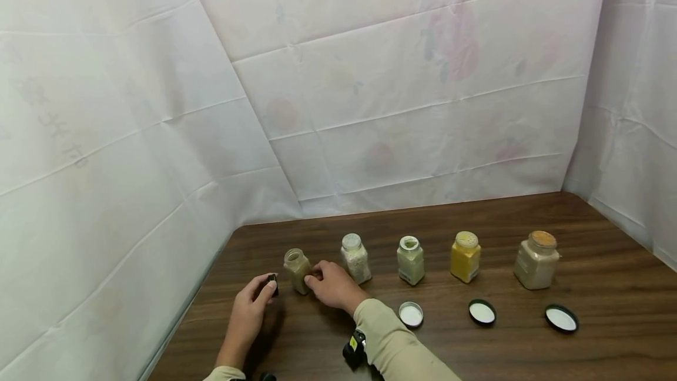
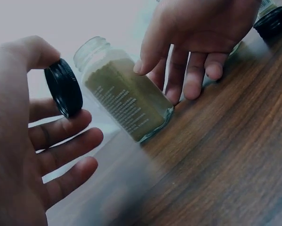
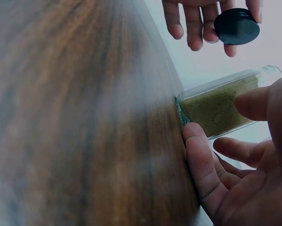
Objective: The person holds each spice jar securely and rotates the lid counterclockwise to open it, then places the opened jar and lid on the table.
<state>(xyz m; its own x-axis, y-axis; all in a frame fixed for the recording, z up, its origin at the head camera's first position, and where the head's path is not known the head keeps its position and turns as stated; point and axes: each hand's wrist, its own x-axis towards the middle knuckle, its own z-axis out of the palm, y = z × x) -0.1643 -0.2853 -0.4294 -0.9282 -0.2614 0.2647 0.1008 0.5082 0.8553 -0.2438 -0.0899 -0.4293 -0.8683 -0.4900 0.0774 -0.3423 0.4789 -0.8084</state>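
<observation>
A square glass jar point(image 1: 297, 270) of olive-brown powder stands uncapped at the left end of a row of jars. Printed text runs down one side of the jar point(image 2: 124, 101) in the left wrist view. My right hand point(image 1: 337, 287) holds it low from the right, thumb on one face and forefinger behind. To the jar's left, my left hand point(image 1: 251, 304) pinches a round black screw lid point(image 2: 64, 88) between thumb and fingers, apart from the jar. In the right wrist view the lid point(image 3: 237, 26) is held beyond the jar's side, its smooth top showing.
Rightward stand a jar of whitish grains point(image 1: 357, 264), a pale green jar point(image 1: 411, 264), a yellow jar point(image 1: 465, 258) and a larger beige jar point(image 1: 537, 263) with an orange top. Three lids, one a dark-rimmed lid point(image 1: 482, 313), lie white side up before them. White sheeting point(image 1: 412, 99) borders the wooden table point(image 1: 508, 357).
</observation>
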